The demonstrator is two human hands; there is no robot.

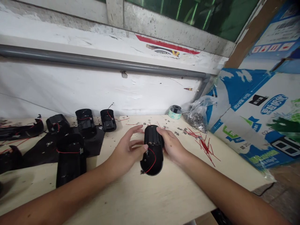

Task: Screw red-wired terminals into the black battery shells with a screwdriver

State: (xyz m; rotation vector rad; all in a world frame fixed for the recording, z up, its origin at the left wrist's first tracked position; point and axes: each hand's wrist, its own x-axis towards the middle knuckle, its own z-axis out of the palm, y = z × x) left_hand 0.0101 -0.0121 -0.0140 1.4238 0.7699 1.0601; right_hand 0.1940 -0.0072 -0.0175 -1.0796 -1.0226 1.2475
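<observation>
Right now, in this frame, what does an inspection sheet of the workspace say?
Surface: pale wooden table, small metal bits scattered on it.
Job's things: black oval plastic housing, between both hands.
Clutter: other black plastic housings at left; cut red wire pieces; clear bag of metal parts; green spool.
Grippers: left hand, fingers spread, thumb on the housing; right hand grips its upper end.
Cables: thin red wire looped across the housing.
Surroundings: white wall, grey pipe, blue-and-white cardboard box at right.

Table (145,193): black housings (70,162), red wires (206,147), spool (175,112).
</observation>
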